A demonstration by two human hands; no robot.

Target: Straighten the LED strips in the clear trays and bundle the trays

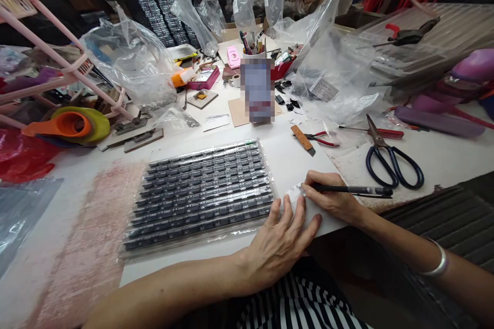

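My right hand (334,198) is closed around a black pen (357,190), its tip down on a small white paper slip (295,193) that bears a few dark marks. Fingers spread, my left hand (283,236) lies flat with its fingertips at the slip's lower edge. Just left of both hands is a clear plastic-wrapped tray (200,195) filled with rows of small black parts. The lower part of the slip is hidden by my fingers.
Dark-handled scissors (389,157), red-handled pliers (318,138) and an orange-brown cutter blade (303,140) lie to the right. A blurred phone-like object (258,90) stands behind. Clear plastic bags (332,72) crowd the back; a pink rack (69,67) stands left.
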